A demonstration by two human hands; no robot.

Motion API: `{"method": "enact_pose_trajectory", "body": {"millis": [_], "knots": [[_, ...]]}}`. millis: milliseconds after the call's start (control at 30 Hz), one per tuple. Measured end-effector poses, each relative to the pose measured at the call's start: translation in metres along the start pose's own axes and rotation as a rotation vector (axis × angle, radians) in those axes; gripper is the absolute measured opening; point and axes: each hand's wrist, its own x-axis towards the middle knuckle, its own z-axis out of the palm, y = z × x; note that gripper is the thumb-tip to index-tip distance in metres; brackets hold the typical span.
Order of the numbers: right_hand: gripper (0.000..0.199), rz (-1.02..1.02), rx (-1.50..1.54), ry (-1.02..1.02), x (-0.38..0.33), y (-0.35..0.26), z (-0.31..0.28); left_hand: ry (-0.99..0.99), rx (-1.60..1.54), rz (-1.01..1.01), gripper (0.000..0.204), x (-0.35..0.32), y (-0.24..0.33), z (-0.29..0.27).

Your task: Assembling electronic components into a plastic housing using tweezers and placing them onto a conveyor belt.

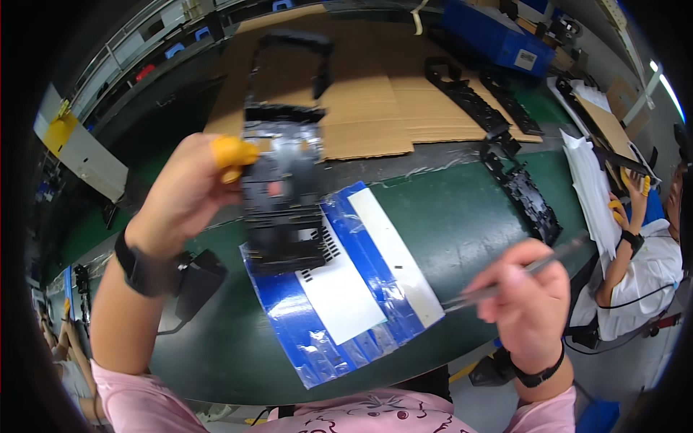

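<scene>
1. A green workbench (462,216) fills the view, with sheets of cardboard (375,94) at its far side, a blue-and-white taped card (346,281) lying near the front edge, and rows of black plastic parts (520,180) along the right.
2. The left hand (188,191) is closed on a black plastic frame (285,195), held up above the bench and over the card (yellow rubber caps cover the fingertips).
3. The frame is long and full of openings; its upper loop reaches up over the cardboard, and its lower, denser block hangs just above the card.
4. It looks light and fairly stiff, though the thin upper loop would likely flex or snap if squeezed; the solid middle section, where the fingers pinch its side edge, seems the safest hold.
5. The right hand (530,299) is wrapped round a slim grey tool (520,273), well apart from the frame.
6. Another person's hands work at the far right.
</scene>
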Motion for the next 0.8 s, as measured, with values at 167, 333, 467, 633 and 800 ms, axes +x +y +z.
{"method": "enact_pose_trajectory", "body": {"millis": [167,333,467,633,800], "knots": [[0.009,0.172,-0.277,-0.291,0.056,0.037,0.058,0.283,0.056,0.133,0.017,-0.026,-0.047,-0.030],[0.008,0.193,-0.113,-0.245,0.090,0.085,0.057,0.276,-0.129,0.000,0.029,-0.035,-0.070,-0.037],[0.008,0.237,-0.114,-0.190,0.094,0.089,0.052,0.127,-0.462,-0.076,0.031,-0.034,-0.075,-0.037],[0.009,0.253,-0.141,-0.194,0.096,0.088,0.054,0.175,-0.541,0.097,0.034,-0.031,-0.059,-0.004],[0.010,0.219,-0.177,-0.190,0.095,0.089,0.053,0.086,-0.577,0.138,0.037,-0.033,-0.070,-0.002]]}}
